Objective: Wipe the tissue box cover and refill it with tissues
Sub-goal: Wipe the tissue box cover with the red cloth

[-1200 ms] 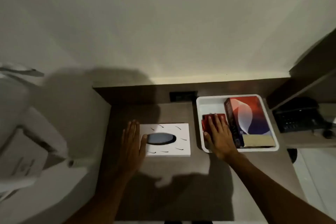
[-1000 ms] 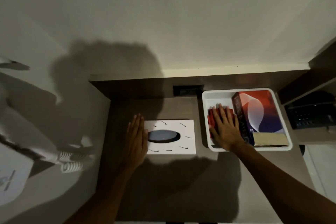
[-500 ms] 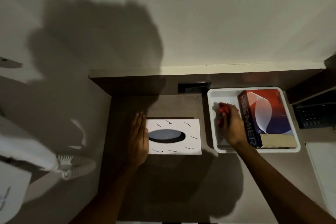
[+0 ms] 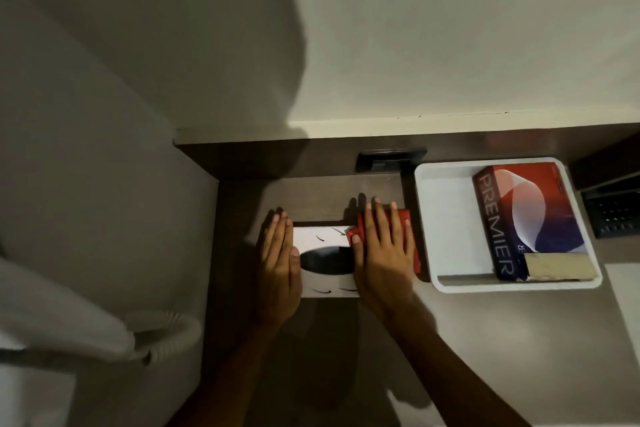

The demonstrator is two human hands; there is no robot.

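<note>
A white tissue box cover (image 4: 323,239) with a dark oval slot lies on the brown desk. My left hand (image 4: 278,263) rests flat along its left edge, fingers together. My right hand (image 4: 382,253) presses a red cloth (image 4: 405,218) flat onto the cover's right half, hiding that side. A red and blue tissue box marked PREMIER (image 4: 530,218) lies in the white tray (image 4: 446,215) to the right.
A wall runs behind the desk, with a dark socket plate (image 4: 391,159) at its back edge. A black object (image 4: 613,215) sits on a lower shelf at far right. At left, off the desk, hangs a white coiled hose (image 4: 166,336).
My right hand lifted the red cloth out of the white tray and brought it left onto the tissue box cover. My left hand stayed at the cover's left edge.
</note>
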